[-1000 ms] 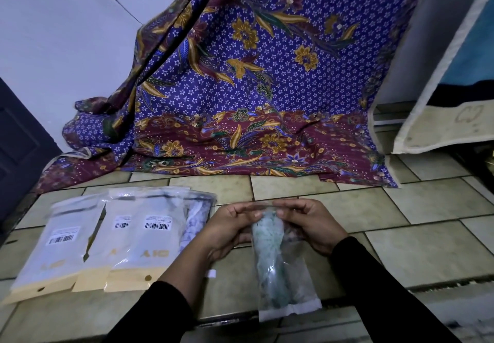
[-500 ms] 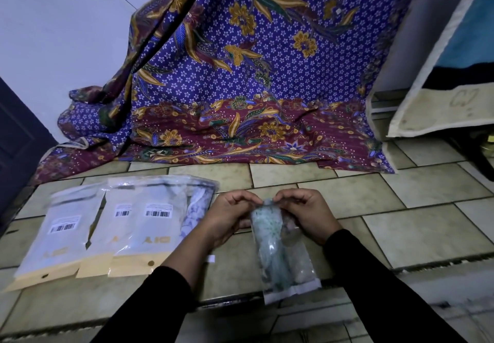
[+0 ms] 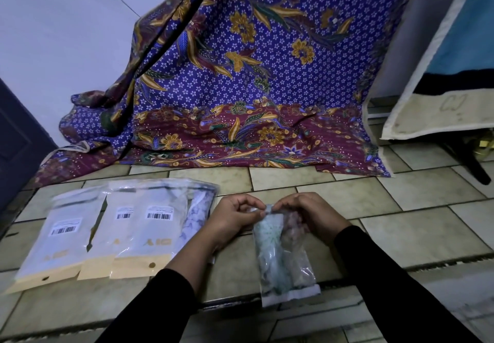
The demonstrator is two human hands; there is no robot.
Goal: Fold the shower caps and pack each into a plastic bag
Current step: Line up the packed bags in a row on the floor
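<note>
A clear plastic bag (image 3: pixel 287 258) lies lengthwise on the tiled floor in front of me, with a folded pale green shower cap (image 3: pixel 270 238) inside it. My left hand (image 3: pixel 232 218) and my right hand (image 3: pixel 312 215) both pinch the bag's far top edge, fingertips almost touching. The bag's white bottom strip points towards me.
Several flat packed bags with barcode labels (image 3: pixel 107 235) lie in an overlapping row on the floor to the left. A purple and maroon patterned cloth (image 3: pixel 240 102) hangs behind and spreads onto the tiles. A dark door (image 3: pixel 16 139) stands at left, a pale panel (image 3: pixel 441 107) at right.
Both hands stay on the bag's top edge. Their fingertips have drawn closer together there. The bag has shifted slightly; the view has tilted a little.
</note>
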